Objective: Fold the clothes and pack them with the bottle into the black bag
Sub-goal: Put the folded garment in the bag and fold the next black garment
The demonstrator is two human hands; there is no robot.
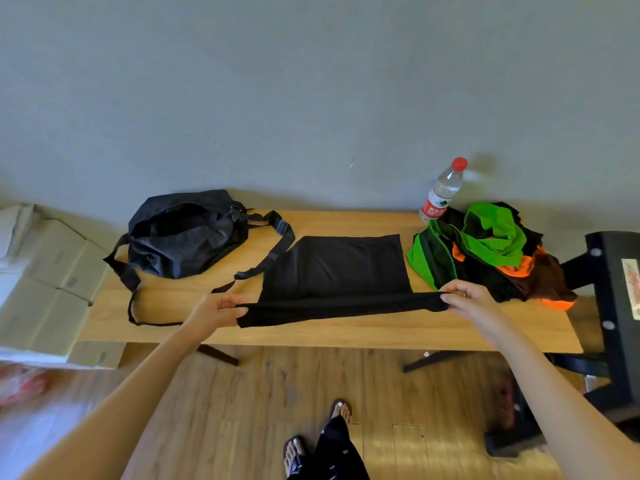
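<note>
A: What do the left hand (216, 308) and right hand (465, 296) pinch?
B: Opposite ends of the black garment (337, 271), lying on the table (346, 336).
A: Beside it?
B: Black bag (183, 237), bottle (443, 190), clothes pile (491, 251).

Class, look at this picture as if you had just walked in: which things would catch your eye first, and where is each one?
The bright green and orange pile of clothes at the table's right end stands out first, with the red-capped bottle upright behind it by the wall. In the middle, the left hand and right hand pinch the near edge of a black garment. The open black bag lies at the left.
</note>
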